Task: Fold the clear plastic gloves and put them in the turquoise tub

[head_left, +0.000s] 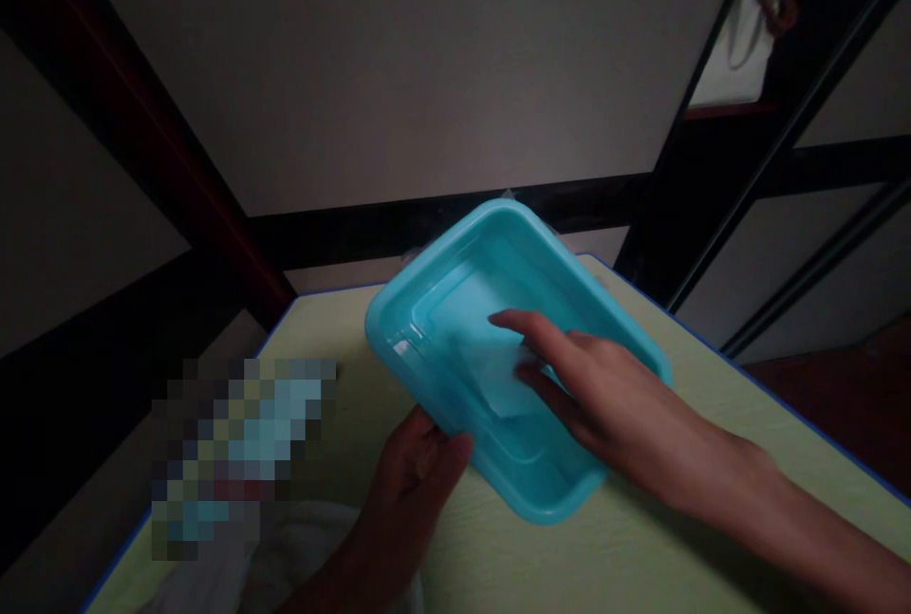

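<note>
A turquoise plastic tray (441,396), rectangular with rounded corners and raised walls, is held tilted above the table, its hollow side facing me. My left hand (417,476) grips its near-left rim, thumb over the edge and fingers underneath. Over the hollow, my right hand (590,377) has its index finger stretched forward and its thumb bent below. From between these fingers a thin, pale, see-through sheet (498,381) hangs against the tray's floor. It looks like a tissue or a piece of film; blur hides which. Clear wrapping (508,195) peeks out behind the far rim.
The yellowish table (334,329) has a blue edge. On its left lies a pixelated item (263,434), with white cloth or plastic (313,538) nearer me. Behind stand grey panels (427,73) in dark frames. A white bag (744,45) sits in a recess, upper right.
</note>
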Available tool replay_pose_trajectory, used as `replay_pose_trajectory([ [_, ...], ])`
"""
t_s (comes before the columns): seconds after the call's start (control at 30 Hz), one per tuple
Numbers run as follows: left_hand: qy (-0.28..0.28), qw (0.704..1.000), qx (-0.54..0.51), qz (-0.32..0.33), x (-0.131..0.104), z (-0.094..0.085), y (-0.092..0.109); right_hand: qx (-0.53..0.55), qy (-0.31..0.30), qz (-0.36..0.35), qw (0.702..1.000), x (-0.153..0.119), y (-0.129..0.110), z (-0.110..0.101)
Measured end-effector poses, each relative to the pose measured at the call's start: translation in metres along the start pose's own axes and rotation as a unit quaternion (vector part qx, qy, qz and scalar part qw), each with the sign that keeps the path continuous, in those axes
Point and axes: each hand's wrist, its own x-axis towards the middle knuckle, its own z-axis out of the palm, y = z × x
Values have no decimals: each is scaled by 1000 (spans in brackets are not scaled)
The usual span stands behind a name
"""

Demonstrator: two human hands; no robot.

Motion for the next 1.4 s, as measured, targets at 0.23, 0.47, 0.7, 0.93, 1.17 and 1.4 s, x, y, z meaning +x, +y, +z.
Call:
replay_pose_trajectory([
  [0.23, 27, 999, -18, -38, -6, 14, 7, -102, -62, 16, 993, 8, 13, 20],
  [0.47, 35, 998, -2, -47, -9, 19, 13, -51, -62, 14, 997, 5, 17, 25],
  [0.7, 22, 998, 0, -56, -8, 17, 11, 5, -78, 23, 997, 8, 16, 22],
  [0.93, 12, 999, -22, -40, -6, 17, 10, -31, -62, 35, 997, 9, 15, 22],
  [1.17, 34, 999, -1, -36, -6, 16, 8, -100, -128, 59, 985, 10, 16, 21],
  [1.4, 41, 998, 3, -42, -5, 17, 8, -93, -116, 27, 989, 4, 23, 28],
])
